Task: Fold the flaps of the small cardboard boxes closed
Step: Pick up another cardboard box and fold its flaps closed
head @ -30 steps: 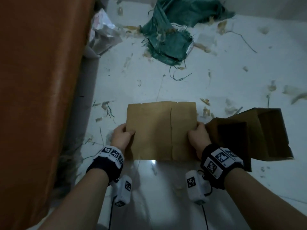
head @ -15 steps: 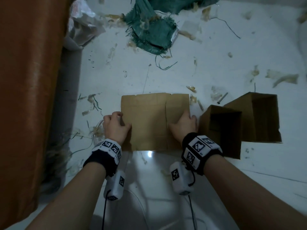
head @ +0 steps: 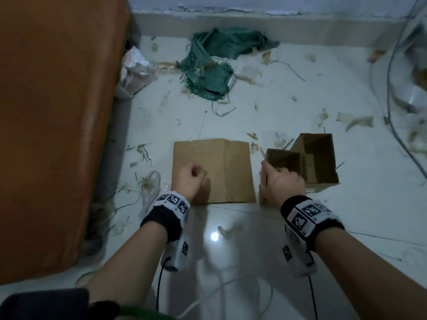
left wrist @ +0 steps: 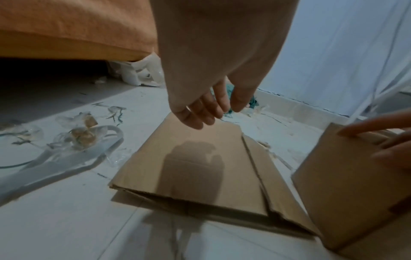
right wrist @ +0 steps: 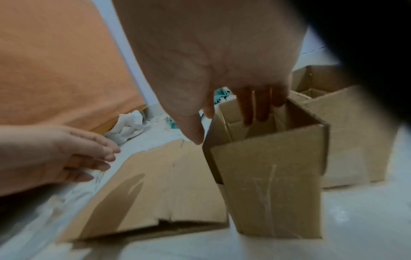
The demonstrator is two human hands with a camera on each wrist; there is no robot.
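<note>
A flattened brown cardboard box (head: 221,172) lies on the white floor in front of me. My left hand (head: 197,174) hovers over its left part with fingers loosely curled, holding nothing; in the left wrist view my left hand (left wrist: 213,112) hangs just above the flattened cardboard (left wrist: 200,167). To the right stands a small open box (head: 283,159). My right hand (head: 277,175) grips its near wall. The right wrist view has the fingers (right wrist: 255,109) inside the small open box (right wrist: 271,176) and the thumb outside. A second open box (head: 316,158) stands just behind it.
An orange-covered mattress or cushion (head: 53,125) fills the left side. A crumpled green sack (head: 215,65) lies by the far wall. Tape scraps, plastic (head: 150,188) and thin cables (head: 392,125) litter the tiled floor.
My right hand left the flattened cardboard and took hold of the small open box to its right. My left hand came off the cardboard's left edge and moved over its top.
</note>
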